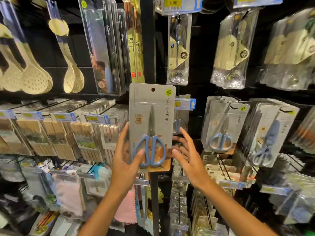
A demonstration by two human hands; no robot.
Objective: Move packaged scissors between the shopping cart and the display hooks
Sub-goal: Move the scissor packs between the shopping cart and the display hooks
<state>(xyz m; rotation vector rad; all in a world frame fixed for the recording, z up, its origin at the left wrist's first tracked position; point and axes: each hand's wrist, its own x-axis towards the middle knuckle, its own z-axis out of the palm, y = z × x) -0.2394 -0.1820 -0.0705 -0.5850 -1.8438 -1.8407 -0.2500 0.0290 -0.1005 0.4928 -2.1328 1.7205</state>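
In front of the display's black upright, held upright: packaged scissors [150,128], blue-handled, pinched at lower left by the left hand [127,155]. Just right, touching the card's edge, the right hand [185,150], fingers spread wide, holding nothing. Further right, hung on display hooks [232,107]: matching scissors packs [223,126].

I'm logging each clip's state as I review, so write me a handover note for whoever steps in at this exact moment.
Left hand: grips the held scissors pack at its lower left edge, thumb over the blue handles.
Right hand: open, fingers at the pack's right edge, apparently steadying it.
The pack is upright in front of the display, its hang hole on no hook.
Hung scissors packs fill hooks to the right.
The cart is out of view.
Left: probably hang this pack on a hook; direction is not certain.
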